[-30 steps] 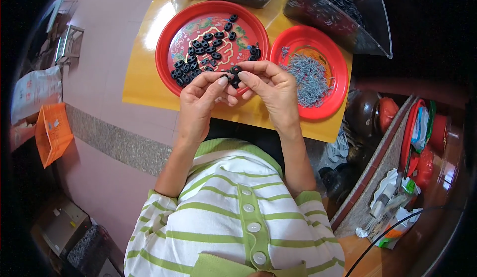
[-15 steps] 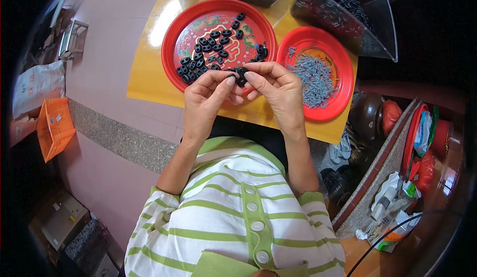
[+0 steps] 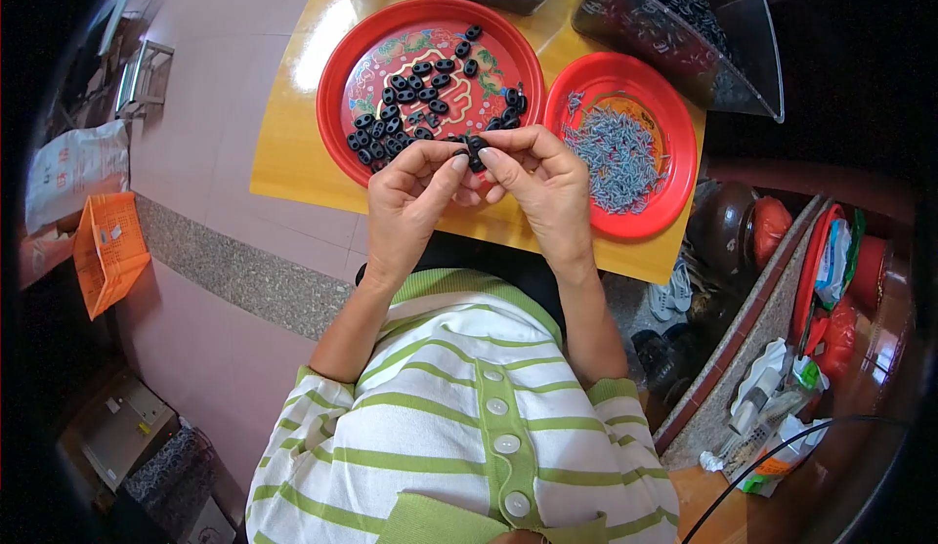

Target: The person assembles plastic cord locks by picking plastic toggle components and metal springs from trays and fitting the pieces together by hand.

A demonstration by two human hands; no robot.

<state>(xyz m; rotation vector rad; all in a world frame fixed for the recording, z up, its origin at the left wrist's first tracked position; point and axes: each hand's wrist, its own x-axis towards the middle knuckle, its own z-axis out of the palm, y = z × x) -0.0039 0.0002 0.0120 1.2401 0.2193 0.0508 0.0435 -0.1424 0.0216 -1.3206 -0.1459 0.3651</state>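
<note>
At the near side of the yellow table (image 3: 293,165), the left hand (image 3: 405,202) and right hand (image 3: 547,188) are together pinching a black piece (image 3: 476,151), apparently fitting it, the next move calling for steady alignment, while a red tray (image 3: 328,85) is lying farther left.

Tabletop (image 3: 293,163), yellow, glossy. Carries: one large red tray (image 3: 330,95), patterned, toward left edge; one smaller red plate (image 3: 681,153), at right edge; two clear bins (image 3: 674,44), toward far edge.
</note>
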